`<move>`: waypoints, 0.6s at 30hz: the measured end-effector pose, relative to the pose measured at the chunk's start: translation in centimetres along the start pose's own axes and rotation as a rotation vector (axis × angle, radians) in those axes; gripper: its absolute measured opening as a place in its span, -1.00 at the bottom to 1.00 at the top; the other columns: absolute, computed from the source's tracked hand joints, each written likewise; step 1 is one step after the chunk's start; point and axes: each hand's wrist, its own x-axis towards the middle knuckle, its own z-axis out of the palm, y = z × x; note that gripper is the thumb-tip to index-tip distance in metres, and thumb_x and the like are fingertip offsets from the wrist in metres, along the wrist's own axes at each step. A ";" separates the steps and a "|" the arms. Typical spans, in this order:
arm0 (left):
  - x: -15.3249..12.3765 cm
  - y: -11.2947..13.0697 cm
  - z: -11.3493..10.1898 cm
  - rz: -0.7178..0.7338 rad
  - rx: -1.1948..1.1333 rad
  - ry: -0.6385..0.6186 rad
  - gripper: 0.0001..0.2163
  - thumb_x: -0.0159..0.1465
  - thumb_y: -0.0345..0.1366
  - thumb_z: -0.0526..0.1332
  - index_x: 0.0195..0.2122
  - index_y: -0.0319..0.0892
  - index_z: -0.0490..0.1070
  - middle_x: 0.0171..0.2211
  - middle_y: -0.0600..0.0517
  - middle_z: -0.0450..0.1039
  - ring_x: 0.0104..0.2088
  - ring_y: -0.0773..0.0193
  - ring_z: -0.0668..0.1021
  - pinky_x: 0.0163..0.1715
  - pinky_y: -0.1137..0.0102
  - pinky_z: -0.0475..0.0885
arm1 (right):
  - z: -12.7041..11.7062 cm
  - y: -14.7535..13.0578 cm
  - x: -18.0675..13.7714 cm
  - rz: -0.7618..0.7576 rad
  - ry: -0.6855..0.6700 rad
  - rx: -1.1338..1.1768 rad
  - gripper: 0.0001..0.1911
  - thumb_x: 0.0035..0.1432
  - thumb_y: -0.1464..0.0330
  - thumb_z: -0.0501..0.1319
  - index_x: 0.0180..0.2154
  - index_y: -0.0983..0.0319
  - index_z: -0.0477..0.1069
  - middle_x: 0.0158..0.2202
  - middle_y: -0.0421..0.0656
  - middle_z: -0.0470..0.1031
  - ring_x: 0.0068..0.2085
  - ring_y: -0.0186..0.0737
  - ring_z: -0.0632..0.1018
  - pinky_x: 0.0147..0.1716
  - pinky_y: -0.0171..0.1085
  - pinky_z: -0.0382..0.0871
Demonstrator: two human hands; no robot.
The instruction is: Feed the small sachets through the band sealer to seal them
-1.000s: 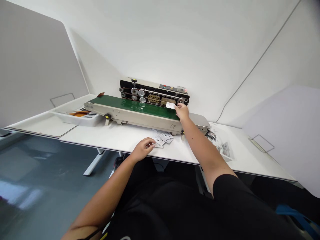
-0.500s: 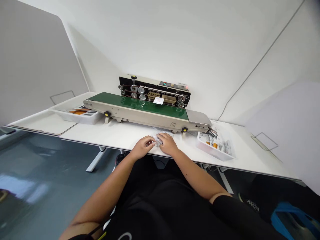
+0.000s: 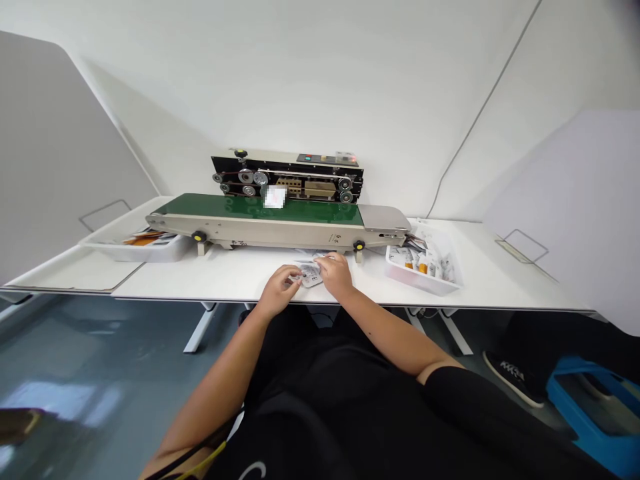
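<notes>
My left hand (image 3: pixel 278 288) and my right hand (image 3: pixel 336 273) meet at the table's front edge over a small pile of white sachets (image 3: pixel 310 272). Both hands pinch one sachet between them, fingers curled. Behind them stands a band sealer (image 3: pixel 287 179) with a green conveyor belt (image 3: pixel 310 212). A single white sachet (image 3: pixel 275 197) rides on the belt near its middle, under the sealer's rollers.
A white tray (image 3: pixel 423 280) with several sachets sits right of the conveyor. Another white tray (image 3: pixel 135 252) with orange and dark items lies at the belt's left end. Grey partitions flank the white table (image 3: pixel 500 287). A blue crate (image 3: pixel 595 407) is on the floor at right.
My right hand left the sachet on the belt and came back to the pile beside my left hand. The sachet has travelled left along the belt.
</notes>
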 end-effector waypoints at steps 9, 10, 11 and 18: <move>-0.2 -1.4 0.5 -0.093 -0.084 0.212 -0.55 0.33 -0.16 0.29 0.21 -0.06 0.31 0.20 -0.14 0.33 -0.15 0.23 0.52 -0.19 0.33 0.53 | -0.8 -0.3 -0.4 -0.165 -0.031 0.253 -0.67 0.43 0.36 0.09 0.06 0.13 0.58 -0.18 -0.08 0.65 -0.11 -0.06 0.52 0.00 -0.09 0.44; -0.2 -1.5 0.4 -0.116 -0.093 0.173 -0.62 0.34 -0.15 0.28 0.15 -0.09 0.38 0.08 -0.10 0.44 -0.21 0.24 0.52 -0.19 0.33 0.52 | -0.8 -0.3 -0.5 -0.180 -0.067 0.284 -0.66 0.44 0.33 0.09 0.10 0.12 0.55 -0.17 -0.09 0.64 -0.14 -0.10 0.53 -0.02 -0.12 0.45; -0.1 -1.5 0.3 -0.138 -0.096 0.136 -0.69 0.34 -0.14 0.27 0.06 -0.11 0.44 -0.03 -0.06 0.51 -0.24 0.24 0.53 -0.19 0.33 0.50 | -0.7 -0.3 -0.6 -0.192 -0.102 0.314 -0.64 0.44 0.31 0.09 0.15 0.11 0.52 -0.15 -0.09 0.64 -0.17 -0.13 0.55 -0.04 -0.15 0.46; -0.2 -1.4 0.0 -0.231 -0.157 0.086 -0.74 0.30 -0.07 0.29 -0.15 -0.14 0.56 -0.25 0.00 0.59 -0.29 0.19 0.56 -0.23 0.35 0.45 | -1.1 -0.5 -1.0 -0.160 -0.214 0.423 -0.64 0.35 0.30 0.15 0.12 0.16 0.51 -0.35 -0.19 0.56 -0.40 -0.28 0.48 -0.26 -0.29 0.44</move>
